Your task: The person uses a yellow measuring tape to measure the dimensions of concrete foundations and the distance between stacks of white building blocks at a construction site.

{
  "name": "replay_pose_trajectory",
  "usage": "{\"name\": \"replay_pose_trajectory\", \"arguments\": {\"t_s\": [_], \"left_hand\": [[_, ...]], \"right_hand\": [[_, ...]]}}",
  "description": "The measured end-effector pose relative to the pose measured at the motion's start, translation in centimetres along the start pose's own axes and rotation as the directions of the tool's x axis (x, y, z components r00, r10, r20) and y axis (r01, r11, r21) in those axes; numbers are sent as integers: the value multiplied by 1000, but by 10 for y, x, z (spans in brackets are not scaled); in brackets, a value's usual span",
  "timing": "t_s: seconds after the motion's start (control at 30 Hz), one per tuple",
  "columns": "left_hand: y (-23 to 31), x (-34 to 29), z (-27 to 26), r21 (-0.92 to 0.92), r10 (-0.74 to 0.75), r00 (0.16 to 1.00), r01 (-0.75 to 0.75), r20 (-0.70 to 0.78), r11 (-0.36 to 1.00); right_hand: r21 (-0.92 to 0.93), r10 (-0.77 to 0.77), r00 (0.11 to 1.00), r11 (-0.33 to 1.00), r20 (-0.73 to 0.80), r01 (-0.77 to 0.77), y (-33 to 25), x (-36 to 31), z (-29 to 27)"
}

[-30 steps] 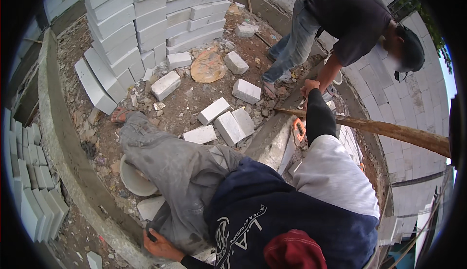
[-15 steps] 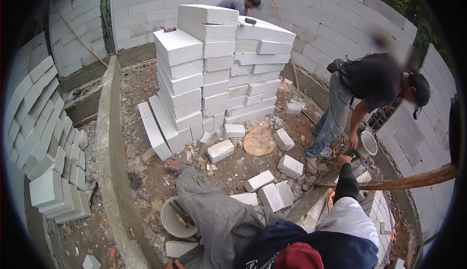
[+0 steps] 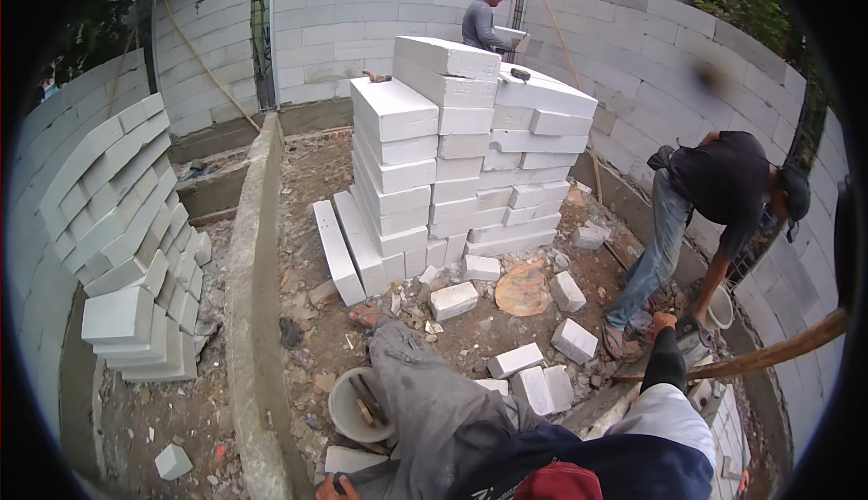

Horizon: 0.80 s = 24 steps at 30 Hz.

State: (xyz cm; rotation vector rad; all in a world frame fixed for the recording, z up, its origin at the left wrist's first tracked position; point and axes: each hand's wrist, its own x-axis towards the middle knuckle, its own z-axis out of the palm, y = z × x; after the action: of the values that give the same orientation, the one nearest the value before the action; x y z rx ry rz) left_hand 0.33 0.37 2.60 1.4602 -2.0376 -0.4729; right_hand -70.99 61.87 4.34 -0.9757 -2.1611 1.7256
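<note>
My right hand (image 3: 665,321), at the end of a white sleeve and a black arm cover, is stretched out to the right. It is closed around a dark tool (image 3: 689,326) whose kind I cannot make out. The hand of a co-worker (image 3: 723,179), bent over in a dark shirt and jeans, is close beside that tool. My left hand (image 3: 336,489) is at the lower edge, by my grey trouser leg. Its fingers curl around something small and dark, partly cut off. Near it stands a whitish bucket (image 3: 336,411) holding hand tools with long handles.
A tall stack of white blocks (image 3: 393,152) stands ahead; a leaning pile (image 3: 136,319) is at left beyond a low concrete beam (image 3: 249,319). Loose blocks (image 3: 574,341) litter the ground. A wooden pole (image 3: 768,349) crosses at right. Another person (image 3: 482,21) is behind the stack.
The view has shifted, so the scene sits farther right. The co-worker's arm now reaches down beside my right hand's tool. The person behind the stack is now upright with a pale block.
</note>
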Motion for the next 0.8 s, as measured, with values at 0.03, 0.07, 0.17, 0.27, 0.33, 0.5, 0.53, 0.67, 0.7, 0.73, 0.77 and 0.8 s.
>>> {"name": "replay_pose_trajectory", "arguments": {"t_s": [0.03, 0.07, 0.17, 0.27, 0.33, 0.5, 0.53, 0.67, 0.7, 0.73, 0.77, 0.8], "left_hand": [[-1, 0, -1, -5, 6, 1000, -6, -2, 1000], [1, 1, -4, 40, 17, 1000, -16, -11, 999], [1, 3, -3, 45, 56, 997, -54, -48, 998], [4, 3, -6, 73, 20, 998, -15, -63, 997], [9, 4, -10, 31, -12, 999, 13, -47, 999], [-11, -2, 10, -17, 9, 995, -11, -100, 1000], [-19, -6, 17, -52, 14, 991, -22, -133, 998], [-13, -6, 13, 1, 11, 990, -11, -140, 1000], [-9, -8, 18, -47, 12, 991, -19, -135, 999], [-4, -10, 24, -95, 11, 991, -24, -130, 995], [-4, -11, 25, -90, 9, 992, -21, -130, 996], [-3, -11, 28, -75, 35, 989, -46, -147, 996]], "right_hand": [[-2, 3, 1000, 1000, 3, -3, 1, -2, -1], [-7, 66, 997, 998, 42, -66, 20, -18, 16], [-41, 113, 992, 993, 58, -110, 24, -53, 25], [-70, 68, 998, 995, 16, -66, 3, -68, 17], [-91, 31, 999, 995, -22, -33, -4, -77, 15], [-304, -164, 967, 948, -195, 99, -22, -105, 20], [-367, -226, 942, 922, -247, 125, -26, -114, 23], [-57, -325, 805, 937, -497, 344, -60, -204, 48], [-66, -335, 790, 933, -513, 353, -76, -196, 33], [13, -364, 800, 907, -477, 421, -92, -183, 16], [102, -386, 820, 878, -423, 467, -96, -182, 15], [100, -389, 821, 878, -418, 467, -99, -184, 14]]}}
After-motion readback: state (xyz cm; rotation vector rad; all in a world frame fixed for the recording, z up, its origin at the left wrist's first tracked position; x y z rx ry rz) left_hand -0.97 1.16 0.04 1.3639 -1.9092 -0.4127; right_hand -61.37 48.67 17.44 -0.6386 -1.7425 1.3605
